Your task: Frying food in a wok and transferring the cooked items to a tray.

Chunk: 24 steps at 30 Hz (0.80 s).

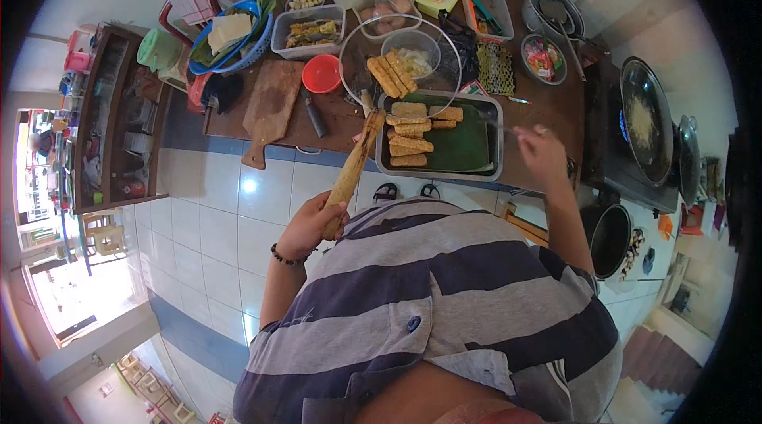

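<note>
My left hand grips the bamboo handle of a round wire strainer. Its hoop reaches over the far part of a metal tray, and fried tempeh slices lie on its mesh. More tempeh pieces rest at the left of the tray, on a green leaf that looks like banana leaf. To the tray's right, my right hand holds a thin, blurred metal utensil pointing towards the tray; its tip is unclear.
Left of the tray are a knife, a red bowl and a wooden cutting board. Plastic containers of food stand behind. At the right, a wok sits over a blue flame on the stove.
</note>
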Available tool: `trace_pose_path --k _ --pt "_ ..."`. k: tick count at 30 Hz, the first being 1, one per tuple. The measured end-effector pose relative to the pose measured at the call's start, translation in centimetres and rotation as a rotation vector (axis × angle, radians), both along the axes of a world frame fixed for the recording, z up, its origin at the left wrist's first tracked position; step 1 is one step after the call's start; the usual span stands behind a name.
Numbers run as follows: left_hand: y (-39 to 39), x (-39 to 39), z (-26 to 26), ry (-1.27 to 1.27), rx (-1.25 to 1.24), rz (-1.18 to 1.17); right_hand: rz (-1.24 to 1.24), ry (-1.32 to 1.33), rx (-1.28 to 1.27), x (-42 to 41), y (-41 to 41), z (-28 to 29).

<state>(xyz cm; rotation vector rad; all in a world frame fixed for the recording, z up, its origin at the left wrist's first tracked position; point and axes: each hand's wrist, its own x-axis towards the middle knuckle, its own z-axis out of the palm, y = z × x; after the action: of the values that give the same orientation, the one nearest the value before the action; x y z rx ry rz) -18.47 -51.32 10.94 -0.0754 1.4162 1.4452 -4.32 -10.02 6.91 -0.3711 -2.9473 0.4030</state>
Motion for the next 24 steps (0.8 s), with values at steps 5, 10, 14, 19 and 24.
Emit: trace_pose_path --k 5,10,14,19,24 --pt "1.0 0.0 0.0 0.038 -0.015 -0.062 -0.195 0.270 -0.156 -1.7 -0.5 5.8" --pt "1.8 -0.1 -0.4 0.033 0.024 -0.115 -0.031 0.316 0.023 -6.3 -2.8 4.7" --pt "2.3 -0.1 -0.1 0.070 0.014 -0.161 0.055 0.288 0.024 -7.5 -3.4 3.4" --pt "2.2 -0.3 -0.4 0.110 0.012 -0.205 0.043 0.262 0.040 -7.5 -3.4 2.9" --pt "2.1 -0.6 0.0 0.168 -0.050 -0.268 0.054 0.224 0.102 -7.8 -3.1 2.8"
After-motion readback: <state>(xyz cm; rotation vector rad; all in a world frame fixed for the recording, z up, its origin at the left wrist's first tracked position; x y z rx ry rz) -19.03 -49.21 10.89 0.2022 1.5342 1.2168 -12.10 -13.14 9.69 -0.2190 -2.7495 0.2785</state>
